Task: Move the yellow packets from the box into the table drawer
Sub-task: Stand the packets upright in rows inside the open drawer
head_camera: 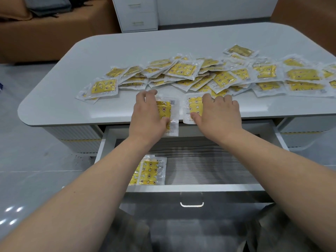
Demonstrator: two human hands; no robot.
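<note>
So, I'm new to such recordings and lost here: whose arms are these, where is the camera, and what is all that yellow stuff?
This is one picture from a camera worn on a person's head, looking down at their own bare arms. Many yellow packets lie heaped on the grey table. The left hand grips one packet at the table's near edge; the right hand pinches a second packet beside it. Below, the open drawer holds a few stored packets.
</note>
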